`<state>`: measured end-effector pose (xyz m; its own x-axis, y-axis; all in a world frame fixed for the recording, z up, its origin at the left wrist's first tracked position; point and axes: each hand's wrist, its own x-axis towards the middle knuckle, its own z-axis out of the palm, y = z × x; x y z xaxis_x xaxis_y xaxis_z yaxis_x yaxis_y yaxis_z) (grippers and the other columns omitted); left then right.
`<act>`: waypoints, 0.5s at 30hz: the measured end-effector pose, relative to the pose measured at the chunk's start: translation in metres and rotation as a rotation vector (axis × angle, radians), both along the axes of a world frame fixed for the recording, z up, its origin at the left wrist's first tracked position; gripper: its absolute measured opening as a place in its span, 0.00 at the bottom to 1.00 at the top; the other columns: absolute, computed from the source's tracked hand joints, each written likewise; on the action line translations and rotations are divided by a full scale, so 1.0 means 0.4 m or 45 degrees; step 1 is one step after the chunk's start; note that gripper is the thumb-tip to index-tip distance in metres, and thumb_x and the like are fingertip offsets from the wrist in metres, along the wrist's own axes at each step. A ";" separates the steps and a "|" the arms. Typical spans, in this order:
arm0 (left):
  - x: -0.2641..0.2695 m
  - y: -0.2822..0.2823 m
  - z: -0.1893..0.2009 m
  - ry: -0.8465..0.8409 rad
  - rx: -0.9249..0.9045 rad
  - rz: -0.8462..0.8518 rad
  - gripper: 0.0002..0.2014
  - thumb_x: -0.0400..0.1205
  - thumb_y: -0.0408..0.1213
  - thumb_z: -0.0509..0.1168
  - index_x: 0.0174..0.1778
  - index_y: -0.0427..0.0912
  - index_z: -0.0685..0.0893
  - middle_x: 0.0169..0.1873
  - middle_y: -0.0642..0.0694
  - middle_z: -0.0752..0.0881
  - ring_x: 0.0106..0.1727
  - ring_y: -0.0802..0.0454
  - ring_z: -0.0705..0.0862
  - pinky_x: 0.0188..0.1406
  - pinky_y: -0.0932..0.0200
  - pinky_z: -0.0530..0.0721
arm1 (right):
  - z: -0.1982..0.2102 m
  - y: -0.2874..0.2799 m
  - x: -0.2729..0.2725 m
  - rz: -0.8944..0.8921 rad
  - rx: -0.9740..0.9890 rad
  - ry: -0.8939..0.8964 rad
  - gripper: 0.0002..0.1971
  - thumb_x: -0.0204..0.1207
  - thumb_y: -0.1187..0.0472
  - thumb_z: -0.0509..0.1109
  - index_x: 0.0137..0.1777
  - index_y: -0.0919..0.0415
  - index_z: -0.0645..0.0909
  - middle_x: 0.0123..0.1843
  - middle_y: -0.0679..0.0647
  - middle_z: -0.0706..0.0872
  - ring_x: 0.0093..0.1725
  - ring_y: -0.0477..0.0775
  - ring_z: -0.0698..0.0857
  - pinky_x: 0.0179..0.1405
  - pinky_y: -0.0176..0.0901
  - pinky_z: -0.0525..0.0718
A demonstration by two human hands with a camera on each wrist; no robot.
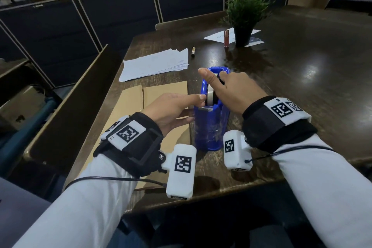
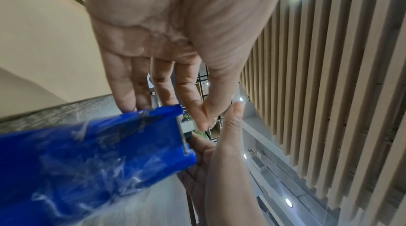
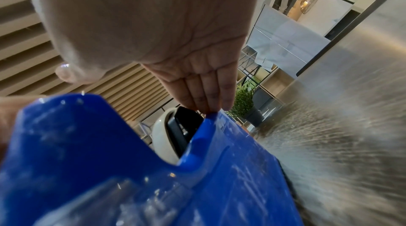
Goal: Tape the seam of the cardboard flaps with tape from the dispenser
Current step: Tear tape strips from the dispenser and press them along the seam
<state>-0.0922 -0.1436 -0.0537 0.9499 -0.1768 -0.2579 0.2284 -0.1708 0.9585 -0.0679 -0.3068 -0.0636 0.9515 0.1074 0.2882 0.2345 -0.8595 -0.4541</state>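
Note:
A blue tape dispenser (image 1: 209, 133) stands on the dark table, holding a white tape roll (image 1: 211, 94). My left hand (image 1: 193, 106) lies against its left side with straight fingers, the thumb tip touching the roll just above the metal cutter (image 1: 205, 108). My right hand (image 1: 217, 80) reaches over from the right. Its straight fingertips (image 3: 208, 101) rest on the dispenser's (image 3: 110, 160) far rim beside the roll (image 3: 162, 136), and its thumb is raised. I see no pulled-out strip of tape. The flat cardboard flaps (image 1: 130, 110) lie left of the dispenser, their seam (image 1: 143, 98) running away from me.
Beyond the cardboard are a stack of white paper (image 1: 155, 64) and a marker (image 1: 192, 49). Farther back stand a potted plant (image 1: 244, 18), a small tube (image 1: 226, 38) and more sheets (image 1: 217, 36). A wooden partition (image 1: 66, 106) borders the table's left side.

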 end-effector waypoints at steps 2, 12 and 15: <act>-0.006 0.000 -0.009 -0.002 -0.036 0.018 0.06 0.78 0.37 0.71 0.36 0.41 0.88 0.38 0.48 0.89 0.47 0.53 0.83 0.64 0.53 0.80 | 0.003 -0.001 -0.001 0.001 -0.004 0.013 0.37 0.78 0.30 0.40 0.30 0.62 0.70 0.27 0.56 0.75 0.29 0.48 0.73 0.27 0.38 0.62; -0.034 0.007 -0.041 -0.059 -0.123 -0.001 0.07 0.78 0.35 0.70 0.34 0.40 0.89 0.33 0.51 0.89 0.45 0.57 0.82 0.57 0.60 0.79 | 0.020 0.011 -0.018 0.024 -0.014 -0.010 0.35 0.81 0.34 0.43 0.21 0.57 0.69 0.22 0.52 0.73 0.25 0.45 0.71 0.27 0.34 0.61; -0.038 0.006 -0.046 -0.076 -0.126 -0.005 0.12 0.78 0.33 0.70 0.27 0.42 0.88 0.36 0.51 0.90 0.47 0.59 0.85 0.58 0.62 0.80 | 0.018 0.011 -0.015 0.010 -0.021 -0.012 0.36 0.81 0.33 0.43 0.21 0.58 0.68 0.21 0.52 0.72 0.24 0.44 0.71 0.27 0.35 0.60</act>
<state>-0.1073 -0.1412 -0.0719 0.9623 -0.2021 -0.1818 0.1698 -0.0752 0.9826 -0.0740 -0.3026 -0.0566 0.9478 0.1199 0.2956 0.2459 -0.8649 -0.4376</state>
